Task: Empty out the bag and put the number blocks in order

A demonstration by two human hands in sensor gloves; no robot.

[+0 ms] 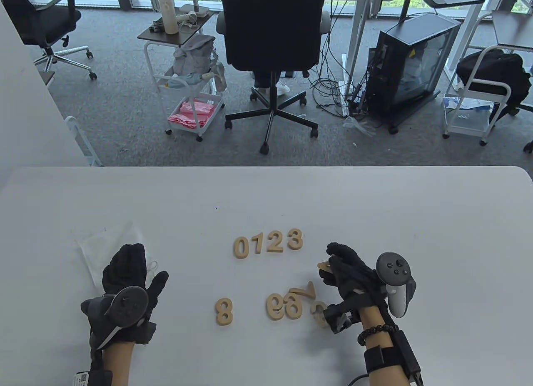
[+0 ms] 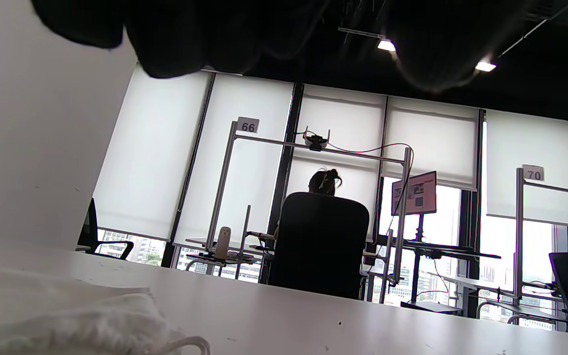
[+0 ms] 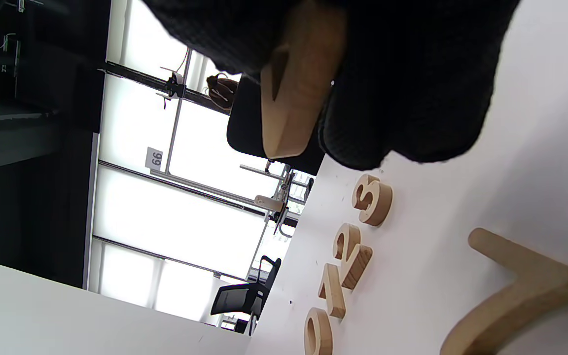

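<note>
Wooden number blocks 0 [image 1: 241, 247], 1 [image 1: 257, 243], 2 [image 1: 274, 242] and 3 [image 1: 295, 239] stand in a row mid-table. Nearer lie an 8 [image 1: 224, 311], two round 6/9 blocks [image 1: 284, 306], a 7 [image 1: 304, 291] and one block [image 1: 319, 312] half hidden under my right wrist. My right hand [image 1: 339, 264] grips a wooden block [image 1: 324, 265] just right of the 3; the block also shows in the right wrist view [image 3: 296, 106]. My left hand [image 1: 129, 269] rests flat on the clear plastic bag [image 1: 98, 246], fingers spread.
The white table [image 1: 374, 202] ends at its far edge; beyond it stand a black office chair [image 1: 272, 32], a white cart [image 1: 189, 78] and a computer tower [image 1: 410, 65] on the floor.
</note>
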